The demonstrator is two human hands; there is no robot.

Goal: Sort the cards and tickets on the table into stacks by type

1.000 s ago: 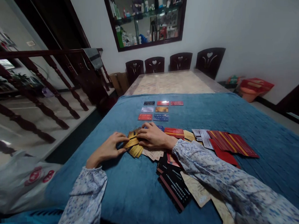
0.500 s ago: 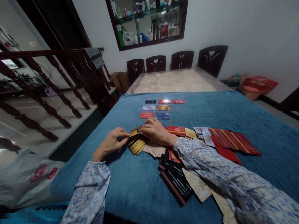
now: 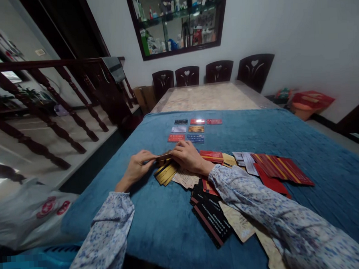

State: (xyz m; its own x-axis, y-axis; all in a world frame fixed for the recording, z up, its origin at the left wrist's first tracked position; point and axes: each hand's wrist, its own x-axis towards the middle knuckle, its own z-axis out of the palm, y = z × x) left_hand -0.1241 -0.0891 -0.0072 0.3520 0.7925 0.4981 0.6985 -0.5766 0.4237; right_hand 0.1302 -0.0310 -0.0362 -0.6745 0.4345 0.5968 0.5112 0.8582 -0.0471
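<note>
Between my two hands a thin card (image 3: 163, 156) is held nearly edge-on, above a fan of gold cards (image 3: 164, 175). My left hand (image 3: 139, 164) pinches its left end between thumb and fingers. My right hand (image 3: 186, 156) is closed on its right end, the fingertips partly hidden. Cream paper cards (image 3: 186, 178) lie beneath my right wrist. Black cards with a brown stripe (image 3: 212, 223) fan out nearer to me. Beyond my hands, several cards lie in short rows, among them a blue card (image 3: 195, 139) and a red card (image 3: 176, 138).
Red striped envelopes (image 3: 280, 169) and white cards (image 3: 247, 162) lie to the right on the blue cloth (image 3: 293, 132). Beige envelopes (image 3: 236, 224) lie under my right forearm. A plastic bag (image 3: 27, 210) is at the left. Dark chairs (image 3: 220, 72) stand beyond the table.
The held card has tilted from showing its gold face to nearly edge-on. My left hand has shifted slightly right and up with it. The other cards lie as before.
</note>
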